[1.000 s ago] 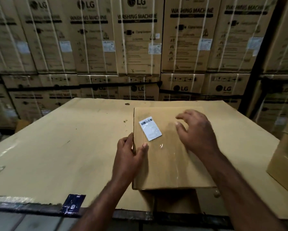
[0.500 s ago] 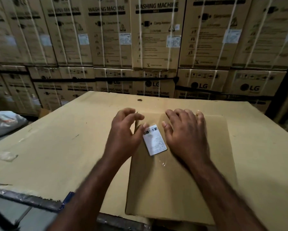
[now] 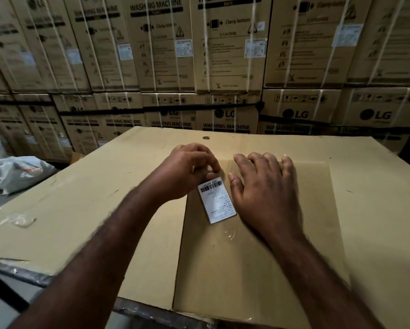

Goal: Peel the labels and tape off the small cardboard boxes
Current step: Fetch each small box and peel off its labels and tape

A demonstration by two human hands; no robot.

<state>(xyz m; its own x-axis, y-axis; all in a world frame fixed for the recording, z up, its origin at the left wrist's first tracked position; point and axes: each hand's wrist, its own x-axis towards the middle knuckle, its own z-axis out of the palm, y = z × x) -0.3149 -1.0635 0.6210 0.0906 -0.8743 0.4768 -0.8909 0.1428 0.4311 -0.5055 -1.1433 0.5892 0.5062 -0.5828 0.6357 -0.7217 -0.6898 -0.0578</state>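
the label between the hands is unpeeled, picked at by the curled left hand, grip unclear; the box is pressed by the flat right hand.

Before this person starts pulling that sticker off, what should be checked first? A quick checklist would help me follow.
1. Box steadied: the right hand lies flat on the small box. Ok.
2. Label reachable: the white barcode label sits uncovered between both hands. Ok.
3. Edge lifted: the left hand curls its fingertips at the label's top edge; whether it pinches a corner, cannot tell.
4. Tape started: the clear tape strip below the label lies flat on the box. Not ok.
5. Box supported: it rests on the cardboard-covered table. Ok.
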